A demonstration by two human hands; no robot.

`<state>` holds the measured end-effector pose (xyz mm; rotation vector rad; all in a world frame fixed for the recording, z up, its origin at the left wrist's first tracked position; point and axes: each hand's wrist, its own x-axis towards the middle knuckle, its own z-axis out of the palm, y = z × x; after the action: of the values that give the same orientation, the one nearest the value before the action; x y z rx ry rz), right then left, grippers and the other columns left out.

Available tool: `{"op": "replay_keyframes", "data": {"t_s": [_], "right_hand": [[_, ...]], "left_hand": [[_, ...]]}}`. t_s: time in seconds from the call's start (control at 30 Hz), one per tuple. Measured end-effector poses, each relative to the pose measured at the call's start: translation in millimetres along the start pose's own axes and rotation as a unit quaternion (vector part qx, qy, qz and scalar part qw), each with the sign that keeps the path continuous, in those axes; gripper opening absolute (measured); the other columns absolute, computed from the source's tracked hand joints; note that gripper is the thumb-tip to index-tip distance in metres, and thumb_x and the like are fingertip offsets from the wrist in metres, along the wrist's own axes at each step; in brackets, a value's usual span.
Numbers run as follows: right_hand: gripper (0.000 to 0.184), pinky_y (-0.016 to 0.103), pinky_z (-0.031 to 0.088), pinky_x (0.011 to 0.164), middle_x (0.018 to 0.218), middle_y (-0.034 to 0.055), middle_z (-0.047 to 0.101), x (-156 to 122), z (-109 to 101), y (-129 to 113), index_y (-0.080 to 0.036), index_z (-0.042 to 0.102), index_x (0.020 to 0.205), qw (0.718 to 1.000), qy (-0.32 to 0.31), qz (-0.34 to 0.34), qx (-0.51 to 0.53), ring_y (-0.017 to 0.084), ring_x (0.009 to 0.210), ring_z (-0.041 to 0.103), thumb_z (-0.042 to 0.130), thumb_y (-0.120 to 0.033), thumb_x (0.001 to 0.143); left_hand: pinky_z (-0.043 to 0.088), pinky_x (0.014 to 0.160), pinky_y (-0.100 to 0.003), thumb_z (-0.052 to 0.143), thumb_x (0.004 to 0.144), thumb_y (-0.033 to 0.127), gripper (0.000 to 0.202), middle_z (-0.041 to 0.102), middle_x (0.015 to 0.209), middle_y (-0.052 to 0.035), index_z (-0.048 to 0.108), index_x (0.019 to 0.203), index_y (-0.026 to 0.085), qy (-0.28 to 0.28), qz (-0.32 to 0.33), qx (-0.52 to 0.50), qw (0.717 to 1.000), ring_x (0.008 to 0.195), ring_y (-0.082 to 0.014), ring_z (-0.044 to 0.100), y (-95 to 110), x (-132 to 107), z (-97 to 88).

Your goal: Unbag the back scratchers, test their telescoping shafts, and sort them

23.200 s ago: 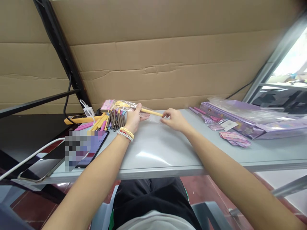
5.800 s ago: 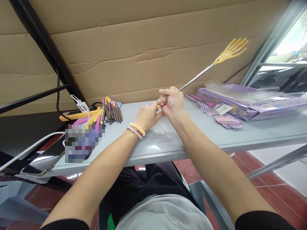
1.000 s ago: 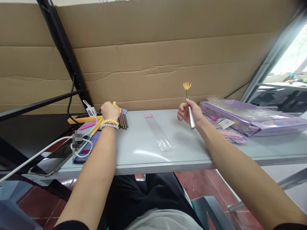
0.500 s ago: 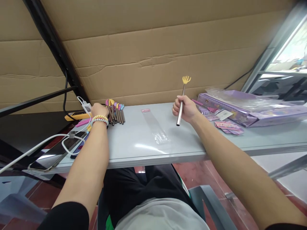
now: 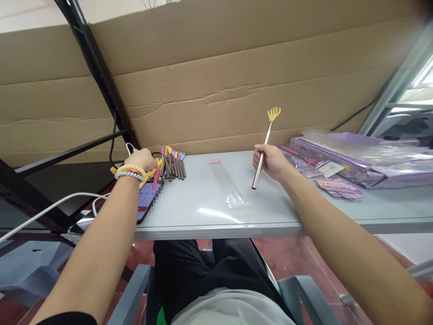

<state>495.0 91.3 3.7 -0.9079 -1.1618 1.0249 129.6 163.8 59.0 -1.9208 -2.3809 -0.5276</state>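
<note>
My right hand is closed round the metal rod of a back scratcher, held upright and slightly tilted above the table. The scratcher's yellow claw head points up. On the left, my left hand is closed and low, back upward, among yellow and pink items; its fingertips are hidden, so what they hold cannot be made out. A pink strip shows beside it. Just right of that hand lies a bunch of back scratchers with coloured heads. Between my hands lies a flat clear plastic sleeve with a pink label end.
A phone lies under my left forearm, near a white cable. At the right are a purple box with clear plastic on top and a pile of pink cards. A cardboard wall stands behind the table.
The camera view has shifted, moving the scene to the right. My left hand has moved left from the bunch of scratchers, uncovering more of the phone. My right hand still holds its scratcher.
</note>
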Motion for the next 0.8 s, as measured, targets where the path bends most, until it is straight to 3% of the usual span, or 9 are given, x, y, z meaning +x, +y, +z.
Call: {"op": "replay_keyframes", "data": {"t_s": [0.1, 0.27, 0.47, 0.6, 0.7, 0.8], "right_hand": [[0.036, 0.026, 0.027, 0.036, 0.038, -0.0032, 0.033, 0.0, -0.2, 1.3, -0.021, 0.037, 0.047, 1.0, 0.002, 0.0, -0.006, 0.009, 0.035, 0.032, 0.057, -0.033, 0.073], [0.037, 0.025, 0.027, 0.035, 0.037, -0.0035, 0.033, 1.4, -2.2, 2.2, -0.021, 0.038, 0.047, 1.0, 0.01, 0.001, -0.006, 0.009, 0.034, 0.033, 0.059, -0.036, 0.072], [0.037, 0.024, 0.026, 0.035, 0.037, -0.0032, 0.033, 0.8, -1.6, 1.0, -0.02, 0.039, 0.045, 1.0, 0.01, -0.001, -0.012, 0.009, 0.034, 0.032, 0.058, -0.036, 0.073], [0.038, 0.025, 0.026, 0.035, 0.037, -0.0032, 0.033, 0.2, -1.5, 0.2, -0.02, 0.04, 0.045, 1.0, 0.006, -0.003, -0.021, 0.009, 0.034, 0.032, 0.058, -0.037, 0.073], [0.038, 0.025, 0.026, 0.036, 0.038, -0.0027, 0.033, -0.3, -1.0, -0.4, -0.02, 0.041, 0.045, 0.999, 0.004, -0.002, -0.035, 0.01, 0.034, 0.034, 0.057, -0.038, 0.074], [0.038, 0.025, 0.027, 0.036, 0.039, -0.0023, 0.034, -0.9, 0.0, -0.8, -0.019, 0.042, 0.044, 0.999, 0.003, -0.002, -0.05, 0.01, 0.035, 0.035, 0.056, -0.038, 0.075]], "left_hand": [[0.049, 0.066, -0.039, 0.068, 0.048, 0.024, 0.015, 0.065, 0.066, -0.0144, 0.06, 0.058, 0.017, -0.073, 0.022, 0.103, 0.992, 0.073, -0.0319, 0.063, -1.2, 1.5, 10.8], [0.049, 0.061, -0.039, 0.067, 0.044, 0.019, 0.013, 0.063, 0.062, -0.0124, 0.056, 0.051, 0.017, -0.129, 0.037, 0.118, 0.984, 0.067, -0.0306, 0.063, 2.1, 0.1, 17.0], [0.048, 0.065, -0.038, 0.067, 0.045, 0.02, 0.018, 0.066, 0.076, -0.0149, 0.061, 0.062, 0.017, -0.098, 0.028, 0.125, 0.987, 0.084, -0.0353, 0.064, 4.4, -1.0, 23.2], [0.048, 0.063, -0.036, 0.066, 0.046, 0.018, 0.015, 0.066, 0.073, -0.0142, 0.061, 0.061, 0.017, -0.1, 0.033, 0.129, 0.986, 0.082, -0.0337, 0.064, 2.6, -1.6, 26.3], [0.047, 0.062, -0.035, 0.066, 0.05, 0.023, 0.009, 0.064, 0.066, -0.0119, 0.061, 0.056, 0.017, -0.118, 0.04, 0.12, 0.985, 0.077, -0.0305, 0.064, 0.3, -2.5, 19.5], [0.046, 0.062, -0.033, 0.063, 0.058, 0.031, 0.016, 0.061, 0.058, -0.0093, 0.059, 0.051, 0.017, -0.126, 0.061, 0.102, 0.985, 0.072, -0.0276, 0.063, -2.2, -0.5, 6.5]]}}
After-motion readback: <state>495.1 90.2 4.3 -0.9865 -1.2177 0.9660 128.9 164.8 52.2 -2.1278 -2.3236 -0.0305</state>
